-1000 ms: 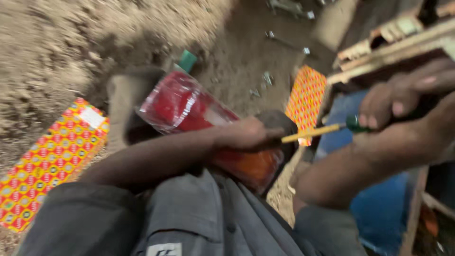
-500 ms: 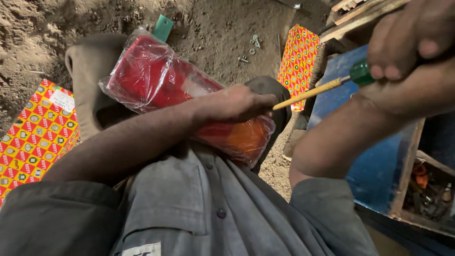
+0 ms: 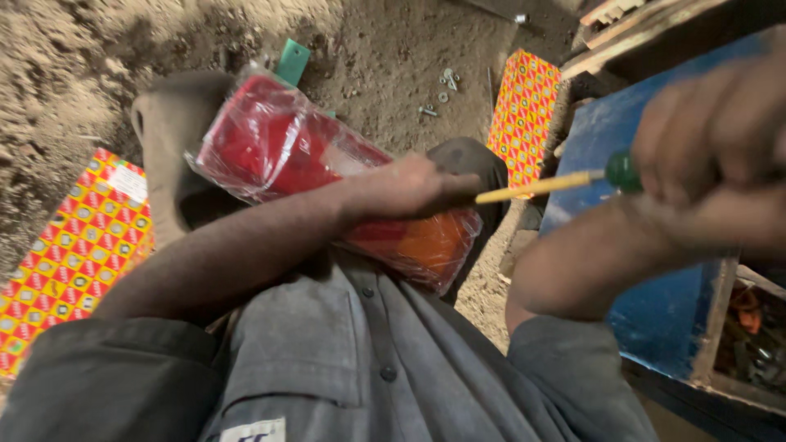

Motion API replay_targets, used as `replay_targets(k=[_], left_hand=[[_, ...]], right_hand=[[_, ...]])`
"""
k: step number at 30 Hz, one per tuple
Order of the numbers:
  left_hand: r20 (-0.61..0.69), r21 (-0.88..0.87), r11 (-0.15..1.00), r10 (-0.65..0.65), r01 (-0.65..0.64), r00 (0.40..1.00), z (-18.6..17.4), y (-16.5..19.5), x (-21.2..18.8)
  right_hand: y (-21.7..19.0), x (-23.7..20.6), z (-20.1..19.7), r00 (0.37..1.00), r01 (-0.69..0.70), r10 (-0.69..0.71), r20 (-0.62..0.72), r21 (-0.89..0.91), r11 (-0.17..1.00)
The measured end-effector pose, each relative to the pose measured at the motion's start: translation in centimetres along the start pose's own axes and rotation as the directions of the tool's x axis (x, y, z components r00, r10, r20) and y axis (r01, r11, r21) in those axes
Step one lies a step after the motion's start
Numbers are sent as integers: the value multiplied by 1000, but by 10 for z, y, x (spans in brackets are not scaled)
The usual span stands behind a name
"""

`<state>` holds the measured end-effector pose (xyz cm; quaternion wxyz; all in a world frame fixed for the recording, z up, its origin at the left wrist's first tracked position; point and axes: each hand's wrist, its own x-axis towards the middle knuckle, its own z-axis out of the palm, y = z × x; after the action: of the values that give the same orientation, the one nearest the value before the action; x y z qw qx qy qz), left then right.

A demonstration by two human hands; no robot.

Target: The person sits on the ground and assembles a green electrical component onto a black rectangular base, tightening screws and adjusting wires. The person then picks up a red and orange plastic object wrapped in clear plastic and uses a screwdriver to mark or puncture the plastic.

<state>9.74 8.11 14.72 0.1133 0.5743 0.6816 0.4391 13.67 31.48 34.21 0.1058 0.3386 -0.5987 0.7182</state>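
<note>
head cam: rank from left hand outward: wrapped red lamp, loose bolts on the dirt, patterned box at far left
From the left hand:
1. Wrapped red lamp, directly under it.
2. Loose bolts, on the dirt beyond it.
3. Patterned box, far left on the ground.

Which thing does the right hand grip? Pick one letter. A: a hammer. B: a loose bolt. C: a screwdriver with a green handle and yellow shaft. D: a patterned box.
C: the right hand is closed around the green handle of the screwdriver, whose yellow shaft points toward the left hand resting on the plastic-wrapped red and orange lamp.
</note>
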Motion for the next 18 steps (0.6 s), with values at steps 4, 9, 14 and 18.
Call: replay_targets(k=[4, 9, 14, 18], left_hand=[[80, 29, 999, -29, 27, 996, 0, -1, 1], [51, 93, 996, -5, 0, 999, 4, 0, 7], [71, 135, 991, -34, 25, 997, 7, 3, 9], [-1, 103, 993, 54, -54, 999, 8, 2, 10]], right_hand=[[-3, 48, 14, 803, -125, -69, 592, 280, 952], [13, 55, 7, 666, -289, -320, 674, 628, 722], [30, 47, -9, 758, -316, -270, 593, 697, 644], [35, 48, -8, 868, -88, -398, 296, 882, 463]])
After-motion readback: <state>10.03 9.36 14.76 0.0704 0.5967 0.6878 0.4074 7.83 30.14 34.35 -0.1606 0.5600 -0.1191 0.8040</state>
